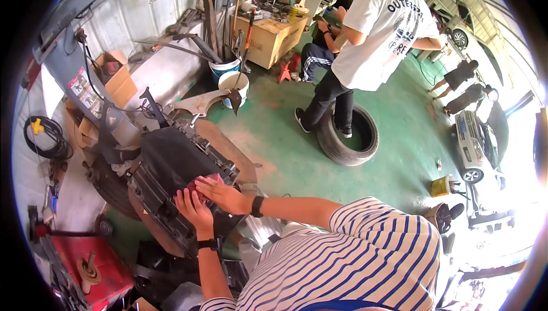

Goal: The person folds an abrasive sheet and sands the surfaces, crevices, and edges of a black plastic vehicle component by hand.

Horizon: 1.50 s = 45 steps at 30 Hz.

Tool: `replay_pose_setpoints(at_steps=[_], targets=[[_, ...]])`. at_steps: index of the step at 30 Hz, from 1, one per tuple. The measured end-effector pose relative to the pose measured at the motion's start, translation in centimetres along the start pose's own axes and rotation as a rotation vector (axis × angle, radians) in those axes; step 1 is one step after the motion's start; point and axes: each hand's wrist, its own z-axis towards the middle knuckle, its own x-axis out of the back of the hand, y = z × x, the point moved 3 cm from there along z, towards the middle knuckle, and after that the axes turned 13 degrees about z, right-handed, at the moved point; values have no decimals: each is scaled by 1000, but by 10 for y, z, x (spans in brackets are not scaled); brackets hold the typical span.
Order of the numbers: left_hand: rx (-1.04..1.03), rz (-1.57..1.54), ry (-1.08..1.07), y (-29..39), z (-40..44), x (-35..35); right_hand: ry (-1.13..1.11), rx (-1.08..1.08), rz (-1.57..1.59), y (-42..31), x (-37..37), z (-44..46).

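Note:
A large black plastic car part [171, 154] with clipped, ribbed edges lies in front of me at the left. On its top surface is a small reddish cloth [213, 178], mostly covered by my fingers. My right hand [225, 196] reaches in from the right and presses the cloth down, fingers together over it. Close beside it, my left hand [195, 213] bears on the cloth's near side with its fingertips. Both wrists wear dark bands. The cloth's underside and its full shape are hidden.
A person in a white shirt [382, 31] stands by a tire [348, 140] on the green floor. Buckets [233, 85], a wooden cabinet [271, 40] and a cardboard box [119, 83] stand beyond the part. A red metal box [105, 271] sits at lower left.

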Motion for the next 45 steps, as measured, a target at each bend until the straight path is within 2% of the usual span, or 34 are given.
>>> replay_pose_setpoints(at_steps=[2, 4, 5, 14, 16, 18, 20, 22, 26, 28, 30, 37, 45], targets=[[-14, -8, 50, -8, -21, -8, 9, 18, -21, -3, -4, -6], [-12, -31, 41, -17, -30, -10, -118, 84, -144, -2, -10, -15], [-37, -54, 21, -17, -31, -10, -102, 131, -192, 1, -8, -16], [-62, -182, -155, -22, -53, -5, -195, 162, -293, 26, -26, -31], [-62, -176, -127, -20, -62, -3, -219, 161, -319, 31, -37, -42], [-22, -233, -233, -21, -74, 4, -330, 13, -236, 32, -49, -54], [-27, -210, -269, -20, -80, 12, -308, 3, -201, 25, -57, -59], [76, -257, -484, -15, -78, 26, -337, -132, -183, 21, -66, -66], [72, -186, -602, -10, -64, 47, -355, -105, -190, 24, -67, -69], [70, -159, -603, -6, -67, 49, -320, -102, -147, 28, -68, -75], [15, -106, -624, -1, -73, 48, -343, -207, -50, 34, -72, -76], [7, -20, -623, 6, -76, 49, -270, -240, 12, 31, -73, -73], [60, -111, -715, 8, -92, 54, -291, -251, 21, 35, -82, -98]])
